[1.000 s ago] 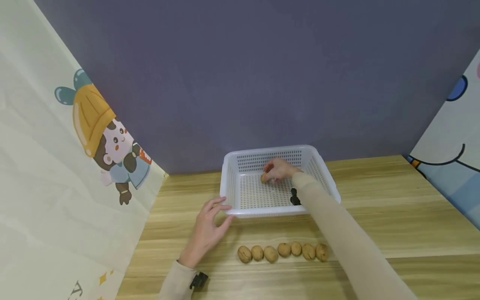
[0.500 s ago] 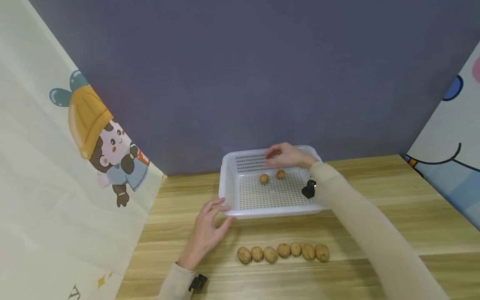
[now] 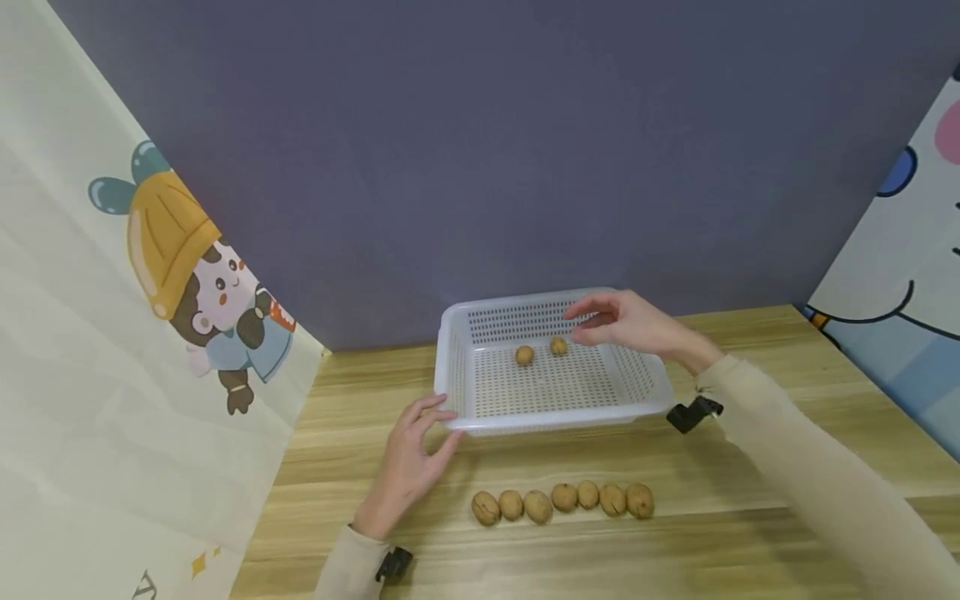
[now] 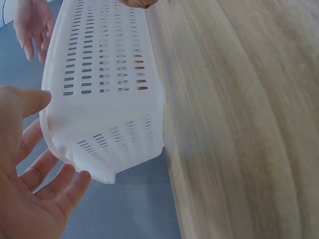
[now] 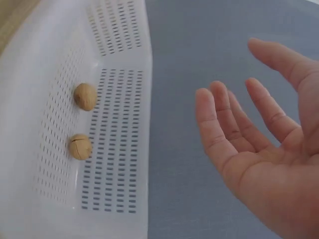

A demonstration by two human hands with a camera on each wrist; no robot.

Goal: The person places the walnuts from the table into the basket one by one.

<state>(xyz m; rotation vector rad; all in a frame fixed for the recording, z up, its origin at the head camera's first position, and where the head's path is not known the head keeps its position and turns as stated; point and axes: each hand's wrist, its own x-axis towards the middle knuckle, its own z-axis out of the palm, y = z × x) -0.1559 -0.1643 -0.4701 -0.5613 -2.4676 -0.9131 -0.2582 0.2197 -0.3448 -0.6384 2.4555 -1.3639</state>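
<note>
A white perforated plastic basket (image 3: 555,412) stands on the table, with two walnuts (image 3: 524,355) lying apart on its floor toward the back. At its front left corner my left hand (image 3: 411,467) holds the rim, thumb on the front side and fingers round the corner. The left wrist view shows the thumb (image 4: 37,101) touching the basket's rim. Over the right rear part of the basket hovers my right hand (image 3: 633,323), fingers spread and bent a little. Nothing is in its grasp in the right wrist view, where both walnuts (image 5: 85,96) show beside it.
Several walnuts (image 3: 537,507) form a row on the wooden table (image 3: 525,567), in front of the basket. A dark grey wall (image 3: 480,167) rises directly behind the basket. Cartoon-printed white sheets (image 3: 67,333) flank the table on both sides.
My right hand has let go of a walnut on the basket floor, then lifted and drawn back to the right. The left hand stays at the basket's corner; the row is unchanged.
</note>
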